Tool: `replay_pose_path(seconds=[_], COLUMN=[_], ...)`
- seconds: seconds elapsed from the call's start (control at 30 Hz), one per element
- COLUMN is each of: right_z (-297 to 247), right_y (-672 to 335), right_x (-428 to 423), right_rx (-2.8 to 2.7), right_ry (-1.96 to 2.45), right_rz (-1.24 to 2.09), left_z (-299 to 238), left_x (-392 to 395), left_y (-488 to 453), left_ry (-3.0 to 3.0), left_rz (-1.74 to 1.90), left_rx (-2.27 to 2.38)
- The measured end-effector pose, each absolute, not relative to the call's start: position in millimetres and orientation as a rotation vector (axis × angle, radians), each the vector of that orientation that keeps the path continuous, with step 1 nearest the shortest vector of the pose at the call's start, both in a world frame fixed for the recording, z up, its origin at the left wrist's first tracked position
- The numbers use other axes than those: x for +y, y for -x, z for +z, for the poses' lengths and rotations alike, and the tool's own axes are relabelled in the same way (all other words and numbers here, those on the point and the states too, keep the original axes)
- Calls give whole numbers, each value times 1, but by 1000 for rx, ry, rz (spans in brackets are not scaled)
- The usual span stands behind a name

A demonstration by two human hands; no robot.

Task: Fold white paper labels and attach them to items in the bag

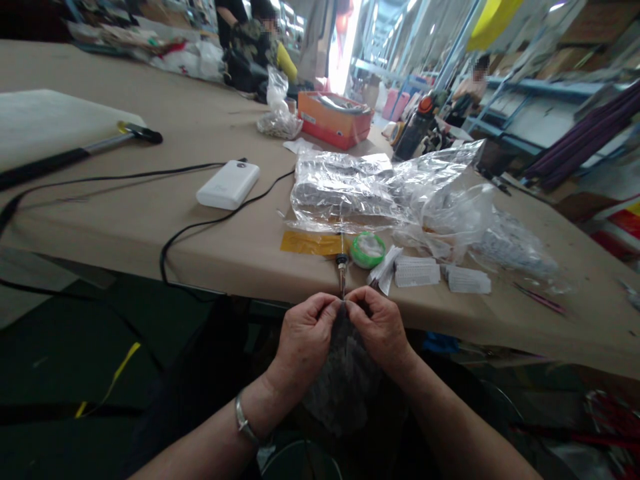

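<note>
My left hand (305, 337) and my right hand (380, 327) are closed side by side just below the table's front edge. Together they pinch the top of a dark grey fuzzy piece of fabric (343, 383) that hangs down between my forearms. Right above my fingertips a thin soldering iron (342, 270) lies on the brown table (165, 220) with its tip pointing at my hands. Next to it lies a green spool (367, 250) and a yellow strip (310, 243). My left wrist wears a metal bracelet.
Crumpled clear plastic bags (380, 190) cover the table's middle. A white power bank (228, 184) with black cable lies left, small white packs (417, 271) and pink tweezers (540, 300) right. An orange box (334, 119) and other people sit at the far end.
</note>
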State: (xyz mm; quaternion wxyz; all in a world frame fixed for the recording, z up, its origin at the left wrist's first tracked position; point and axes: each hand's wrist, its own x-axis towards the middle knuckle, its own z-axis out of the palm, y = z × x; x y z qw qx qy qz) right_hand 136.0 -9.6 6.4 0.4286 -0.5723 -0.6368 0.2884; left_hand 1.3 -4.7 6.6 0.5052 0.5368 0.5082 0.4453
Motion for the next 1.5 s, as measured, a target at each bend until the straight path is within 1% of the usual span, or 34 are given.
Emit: replay_pose_path(seconds=[0.3,0.43,0.53,0.67,0.73,0.83,1.03,1.2,1.3,1.43,1.5], right_z=[5,9,16,21,18,9,2,11,14,14,15], right_y=[-135,-145,-164,-193,-203,-209,-213,-208,-200,-200,-209], right_x=[-9,-23,-32,-28,-21,-16,-20,-44,-65,-75,-66], right_rx=[-1548,-1661,-1801,-1935,-2024,-2135,-2064,-2050,-2128,-2246,-2212], right_ry=[1411,1389,1422,1458,1503,1558,1428,1265,1161,1072,1176], right_rz=[743,738,533,16,-187,-317,-324,-217,-139,-91,-150], left_z=[7,9,5,-10,-17,-21,-14,1,9,12,12], left_x=[-1,-10,-15,-13,-11,-12,-21,-26,-26,-23,-24], left_y=[-1,1,4,9,11,11,-6,-33,-47,-57,-57], left_ry=[-1315,-1279,-1240,-1222,-1244,-1269,-1114,-576,-361,-294,-337], left_rz=[1094,1057,1013,1018,1019,985,887,755,736,775,763], left_rx=[1225,1204,1209,1269,1299,1322,1210,899,690,759,818])
